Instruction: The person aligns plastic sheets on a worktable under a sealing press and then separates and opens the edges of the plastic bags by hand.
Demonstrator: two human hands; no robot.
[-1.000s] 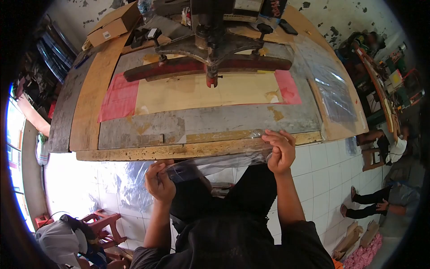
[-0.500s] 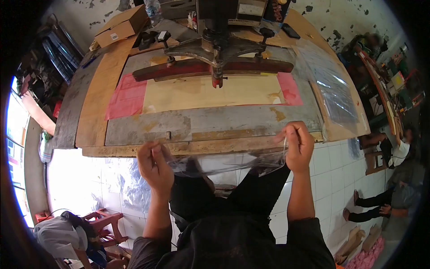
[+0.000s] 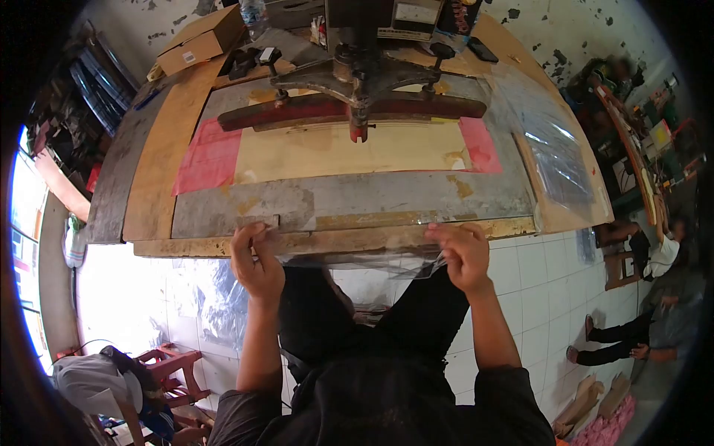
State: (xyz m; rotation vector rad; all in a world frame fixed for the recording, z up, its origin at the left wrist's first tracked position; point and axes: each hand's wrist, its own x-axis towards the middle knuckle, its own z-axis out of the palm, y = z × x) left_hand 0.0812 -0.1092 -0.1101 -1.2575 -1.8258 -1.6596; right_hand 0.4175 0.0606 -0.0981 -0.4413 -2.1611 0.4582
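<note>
A clear plastic sheet [image 3: 372,259] stretches between my hands at the front edge of the worktable [image 3: 327,244]. Its left end is pinched by my left hand [image 3: 256,262], and its right end by my right hand [image 3: 461,254]. Both hands are closed, fingertips at the wooden edge. Beyond them on the grey plate [image 3: 357,197] lies a cream sheet [image 3: 349,152] with pink strips at both ends. Over it hangs a dark press arm with a red-brown bar [image 3: 297,113].
A cardboard box [image 3: 197,46] and a phone [image 3: 483,50] sit at the back. Stacked clear plastic [image 3: 554,160] lies on the table's right side. Seated people are at lower left [image 3: 100,383] and right [image 3: 658,253]; another person's legs [image 3: 613,342] show at lower right.
My right hand has moved left and slightly down from its raised position half a second ago. My left hand has shifted slightly, and the plastic now lies closer to the table edge.
</note>
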